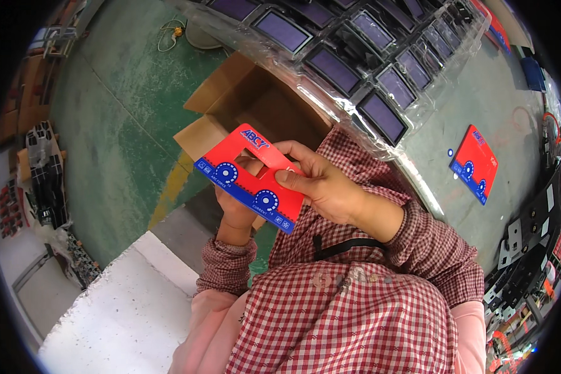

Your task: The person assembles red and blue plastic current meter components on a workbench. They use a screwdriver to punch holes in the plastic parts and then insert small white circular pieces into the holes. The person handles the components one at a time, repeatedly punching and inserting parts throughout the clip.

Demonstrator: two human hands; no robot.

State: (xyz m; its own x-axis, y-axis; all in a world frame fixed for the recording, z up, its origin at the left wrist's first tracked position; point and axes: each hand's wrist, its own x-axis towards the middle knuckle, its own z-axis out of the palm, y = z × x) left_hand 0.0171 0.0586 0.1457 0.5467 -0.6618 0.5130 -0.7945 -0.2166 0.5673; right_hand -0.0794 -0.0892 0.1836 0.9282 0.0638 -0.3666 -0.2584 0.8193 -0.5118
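Note:
A red and blue control-panel overlay (234, 146), with a rectangular window and two round dial markings, is held tilted in front of my body. My right hand (321, 184) pinches its right side, thumb on the printed face and fingers behind. From below and behind, my left hand (234, 202) grips the left part; the overlay covers most of it, and some of its fingers show through the window. A similar red and blue overlay (489, 159) lies on the greenish tabletop (436, 171) to the right.
A clear plastic tray (315, 93) of dark rectangular display panels (383, 116) sits at the table's near edge. An open cardboard box (202, 137) stands below it. A white block-like surface (121, 305) is at lower left. Black parts (523, 230) line the far right.

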